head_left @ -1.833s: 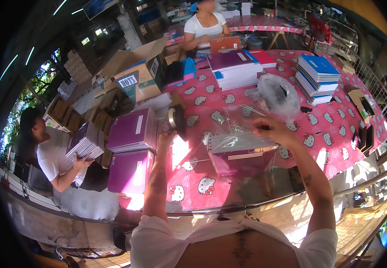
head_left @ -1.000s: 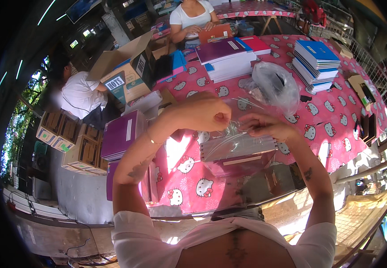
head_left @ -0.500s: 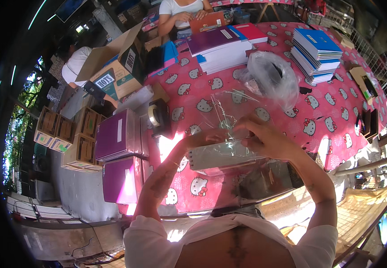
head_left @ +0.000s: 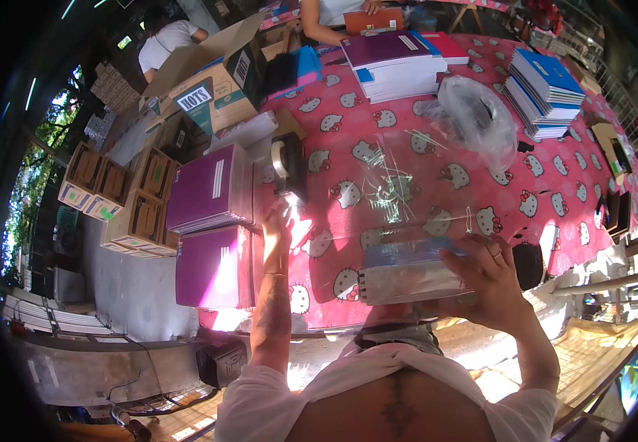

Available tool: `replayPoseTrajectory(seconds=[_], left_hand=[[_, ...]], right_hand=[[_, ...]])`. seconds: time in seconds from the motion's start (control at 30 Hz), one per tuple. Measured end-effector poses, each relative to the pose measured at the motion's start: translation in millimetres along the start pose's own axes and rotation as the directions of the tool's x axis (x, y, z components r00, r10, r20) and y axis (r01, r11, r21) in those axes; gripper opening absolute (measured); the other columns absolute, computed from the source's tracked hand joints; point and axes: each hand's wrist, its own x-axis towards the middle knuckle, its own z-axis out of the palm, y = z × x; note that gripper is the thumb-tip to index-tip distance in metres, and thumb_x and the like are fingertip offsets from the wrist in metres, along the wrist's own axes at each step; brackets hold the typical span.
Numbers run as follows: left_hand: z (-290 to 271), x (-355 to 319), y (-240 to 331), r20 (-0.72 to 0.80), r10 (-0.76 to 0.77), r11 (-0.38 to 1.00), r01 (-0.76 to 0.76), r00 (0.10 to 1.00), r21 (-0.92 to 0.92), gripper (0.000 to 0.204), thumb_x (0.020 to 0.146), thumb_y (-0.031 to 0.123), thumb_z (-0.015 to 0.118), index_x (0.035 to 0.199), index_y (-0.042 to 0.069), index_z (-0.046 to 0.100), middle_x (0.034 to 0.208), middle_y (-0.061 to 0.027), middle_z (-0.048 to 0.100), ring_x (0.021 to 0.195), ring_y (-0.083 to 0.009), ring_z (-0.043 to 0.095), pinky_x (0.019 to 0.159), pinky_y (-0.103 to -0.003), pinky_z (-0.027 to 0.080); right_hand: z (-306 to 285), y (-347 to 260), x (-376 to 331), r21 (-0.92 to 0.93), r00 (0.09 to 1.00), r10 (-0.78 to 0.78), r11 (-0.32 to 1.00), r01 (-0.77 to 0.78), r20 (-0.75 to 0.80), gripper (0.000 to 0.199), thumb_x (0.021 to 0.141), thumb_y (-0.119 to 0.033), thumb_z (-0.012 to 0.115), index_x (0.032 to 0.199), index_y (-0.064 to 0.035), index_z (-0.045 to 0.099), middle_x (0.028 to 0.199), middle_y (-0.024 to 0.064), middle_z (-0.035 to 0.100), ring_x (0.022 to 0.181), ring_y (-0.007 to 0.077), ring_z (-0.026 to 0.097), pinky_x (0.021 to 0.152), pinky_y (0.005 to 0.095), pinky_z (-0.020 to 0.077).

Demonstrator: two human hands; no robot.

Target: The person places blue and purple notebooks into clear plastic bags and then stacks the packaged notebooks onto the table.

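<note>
My right hand (head_left: 490,278) grips a stack of spiral notebooks wrapped in clear plastic (head_left: 406,271), held on edge just above the near side of the pink patterned table (head_left: 437,158). My left hand (head_left: 278,221) stretches forward with fingers apart, its tips at the base of a tape dispenser (head_left: 288,166) near the table's left edge. A loose clear plastic sheet (head_left: 385,180) lies flat on the cloth beyond the wrapped stack.
Two purple notebook stacks (head_left: 212,221) sit at the left. More stacks of purple, red and blue notebooks (head_left: 400,62) and a crumpled clear bag (head_left: 473,118) lie further back. Open cardboard boxes (head_left: 208,81) stand at far left. Two other people work beyond the table.
My left hand let go of the plastic-wrapped stack and reached forward to the tape dispenser. My right hand lowered the stack toward the near table edge. The view tilted down.
</note>
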Motion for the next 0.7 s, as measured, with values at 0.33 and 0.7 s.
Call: replayPoseTrajectory(seconds=[0.33,0.7], left_hand=[[138.0,-144.9,140.9,0.823,-0.098,0.534,-0.669,0.559,0.518,0.013,0.083,0.013,0.074,0.088,0.002,0.071,0.083,-0.0075,0.071,0.071,-0.0187,0.065,0.066,-0.033,0.052],[250.4,-197.3,102.2,0.756,-0.642,0.595,-0.707,-0.131,0.383,0.03,0.086,0.03,0.076,0.098,0.003,0.07,0.087,-0.0052,0.07,0.082,-0.0152,0.064,0.072,-0.033,0.051]], right_hand=[[21.5,-8.7,-66.4,0.075,0.999,0.033,0.997,-0.036,0.04,0.064,0.06,-0.029,0.084,0.118,-0.0113,0.063,0.125,0.0087,0.055,0.1,0.0239,0.063,0.086,0.0413,0.0485],[15.6,-3.5,-60.3,0.021,0.983,-0.09,0.996,0.088,0.161,0.059,0.057,-0.031,0.081,0.111,-0.0168,0.062,0.118,0.0026,0.064,0.099,0.0228,0.061,0.081,0.0376,0.0462]])
